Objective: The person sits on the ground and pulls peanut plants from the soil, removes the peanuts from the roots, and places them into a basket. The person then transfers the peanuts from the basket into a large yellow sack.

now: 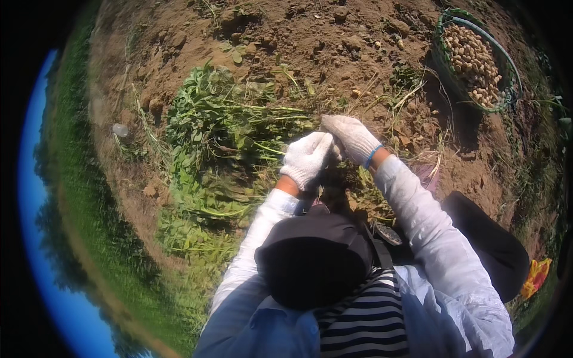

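Observation:
My left hand (306,159), in a white knitted glove, is closed in front of me, with green plant stems (268,150) running up to it from the left. Against it, my right hand (351,136) wears a matching glove with a blue cuff edge. The two hands meet at the fingertips, and the fingers hide whatever lies between them. Leafy peanut plants (194,118) are heaped to the left of my hands. At the upper right stands a green basket (515,74) with peanuts in their shells (472,62) inside.
Brown, cloddy soil (286,40) stretches beyond my hands, with a few loose peanuts (400,44) on it. Pulled dry roots (432,156) lie right of my hands. A pale translucent object (120,130) rests at far left, and a red-yellow wrapper (536,277) at lower right.

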Available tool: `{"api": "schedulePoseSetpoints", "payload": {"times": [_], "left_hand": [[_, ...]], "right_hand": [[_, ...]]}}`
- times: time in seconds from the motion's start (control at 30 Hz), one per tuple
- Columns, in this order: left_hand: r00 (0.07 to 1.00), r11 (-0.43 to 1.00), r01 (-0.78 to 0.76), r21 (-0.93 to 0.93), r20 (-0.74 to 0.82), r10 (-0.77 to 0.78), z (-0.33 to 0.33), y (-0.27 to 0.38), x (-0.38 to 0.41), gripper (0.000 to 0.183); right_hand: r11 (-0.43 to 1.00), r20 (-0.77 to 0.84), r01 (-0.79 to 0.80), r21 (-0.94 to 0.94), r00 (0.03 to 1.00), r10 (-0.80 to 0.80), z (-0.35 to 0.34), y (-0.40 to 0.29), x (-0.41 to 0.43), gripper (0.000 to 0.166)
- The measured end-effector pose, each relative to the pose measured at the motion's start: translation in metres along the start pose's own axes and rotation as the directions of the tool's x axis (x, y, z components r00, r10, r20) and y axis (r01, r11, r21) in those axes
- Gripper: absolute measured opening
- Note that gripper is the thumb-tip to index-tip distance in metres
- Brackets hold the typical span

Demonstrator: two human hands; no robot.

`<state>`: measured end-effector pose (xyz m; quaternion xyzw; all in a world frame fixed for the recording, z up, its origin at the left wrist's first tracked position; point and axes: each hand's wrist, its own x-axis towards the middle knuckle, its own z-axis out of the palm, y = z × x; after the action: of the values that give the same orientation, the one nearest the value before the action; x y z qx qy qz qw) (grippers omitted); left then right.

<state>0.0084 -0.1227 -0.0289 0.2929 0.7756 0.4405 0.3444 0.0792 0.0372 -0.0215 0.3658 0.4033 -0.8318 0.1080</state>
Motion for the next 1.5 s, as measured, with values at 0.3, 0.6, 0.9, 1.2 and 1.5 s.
{"api": "schedulePoseSetpoints", "payload": {"times": [0.3,0.6,0.9,1.2,1.5], "left_hand": [[0.945,0.827,0.18,0.533,0.14,-0.296,-0.039,-0.007,0.005,0.043],[0.993,0.929,0.094,0.357,0.034,-0.113,-0.042,-0.066,0.093,0.052],[0.981,0.561,-0.04,0.827,0.14,-0.136,0.021,-0.015,0.037,0.051],[0.991,0.678,-0.051,0.734,0.124,-0.06,0.021,-0.034,0.04,0.047],[0.969,0.88,0.023,0.474,0.208,-0.137,0.016,-0.038,0.056,0.051]], "right_hand": [[0.853,-0.002,0.061,0.518,0.998,-0.07,-0.028,-0.049,-0.017,0.023],[0.75,-0.175,0.004,-0.661,0.972,-0.16,-0.045,0.003,0.0,0.034],[0.599,-0.211,-0.068,-0.798,0.963,-0.171,-0.052,0.041,0.036,0.043],[0.92,-0.25,-0.087,-0.382,0.968,-0.012,-0.049,0.051,0.025,0.034],[0.921,-0.191,0.057,-0.386,0.971,-0.14,-0.037,0.058,0.013,0.032]]}}
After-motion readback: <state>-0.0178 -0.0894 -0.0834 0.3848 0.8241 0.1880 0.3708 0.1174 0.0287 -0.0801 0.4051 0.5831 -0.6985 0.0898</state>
